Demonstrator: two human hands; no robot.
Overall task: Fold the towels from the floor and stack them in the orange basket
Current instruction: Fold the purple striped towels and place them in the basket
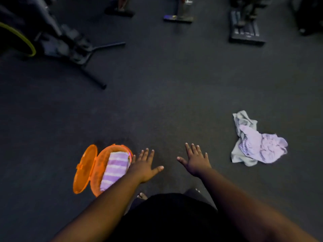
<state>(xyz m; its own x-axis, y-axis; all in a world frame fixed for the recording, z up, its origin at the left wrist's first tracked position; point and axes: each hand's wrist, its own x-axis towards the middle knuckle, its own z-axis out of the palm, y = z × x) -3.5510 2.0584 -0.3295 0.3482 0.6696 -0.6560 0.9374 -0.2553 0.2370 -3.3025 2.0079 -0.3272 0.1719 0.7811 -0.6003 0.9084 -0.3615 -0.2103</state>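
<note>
Off to the right on the floor (174, 105), crumpled towels (257, 142) lie nearer the right hand (196, 162) than the left hand (144, 165), both hands spread, empty.

The person's left forearm (108, 194) hides the near right part of the round orange plastic basket (99, 173) and the near end of the folded purple-and-white striped towel (115, 169) inside it. The dark exercise machines (57, 41) at the far side are blurred and cut by the top and left edges. How many cloths form the crumpled grey and lilac towel heap (257, 142) on the right cannot be told.
</note>
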